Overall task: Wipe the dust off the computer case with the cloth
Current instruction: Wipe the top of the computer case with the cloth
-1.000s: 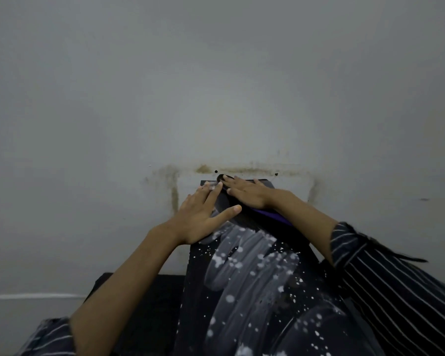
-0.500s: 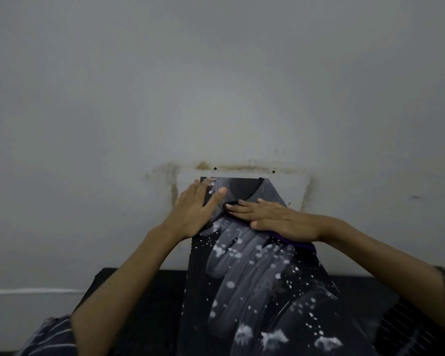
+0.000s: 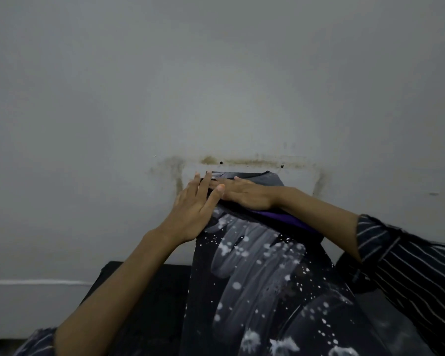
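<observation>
Computer case [image 3: 262, 291] is seen lying lengthwise away from the viewer, its dark top panel streaked with pale dust smears and white specks, its far end close against the stained wall [image 3: 216, 98]. The cloth [image 3: 283, 218], dark with a purple edge, is pressed flat under the right hand [image 3: 244, 194] at the far end of the panel. Half a second earlier that hand was drawn back toward the middle of the panel; it has now been pushed forward again, so that the far strip is being passed over a second time. The fingers [image 3: 217, 181] of the right hand are laid out straight and flat on the cloth; nothing is gripped, the cloth is only held down by pressure. The left hand [image 3: 193, 209] has been kept in its place at the left far edge of the case, fingers straight and spread, steadying it and holding nothing. The thumb of the left hand is just beside the right fingertips, perhaps touching.

A back-and-forth wiping stroke is judged to be under way. Behind the right hand's fingers, toward the viewer, most of the panel is still covered with dust, so the task is judged to be at an early stage. The case appears to rest on a dark table [image 3: 149, 291].
</observation>
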